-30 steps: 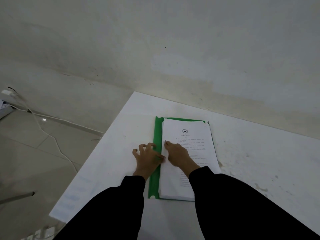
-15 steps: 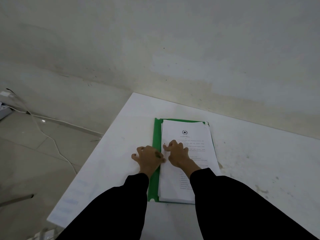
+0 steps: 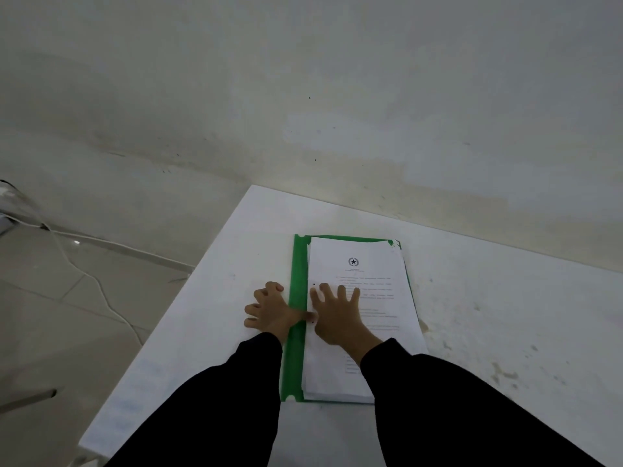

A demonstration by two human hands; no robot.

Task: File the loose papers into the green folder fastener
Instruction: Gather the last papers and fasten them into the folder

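Note:
A green folder [image 3: 298, 264] lies open on the white table [image 3: 505, 315], with a stack of white printed papers [image 3: 367, 261] on top of it. Only the folder's left strip and top edge show. My right hand [image 3: 337, 315] lies flat on the papers with its fingers spread, near their left edge. My left hand [image 3: 271, 310] rests at the folder's left strip, fingers curled onto the table, its thumb side reaching toward the papers' edge. A small dark mark sits at the papers' left edge by my right index finger. The fastener itself is hidden.
The table's left edge [image 3: 175, 315] drops to a tiled floor [image 3: 50, 298] where a white cable [image 3: 101, 291] runs. A pale wall [image 3: 337, 96] stands behind the table. Faint stains mark the tabletop on the right.
My right hand has opened from a pointing finger at the papers' left edge to a flat, spread palm on the stack. My left hand has stayed by the folder's left strip.

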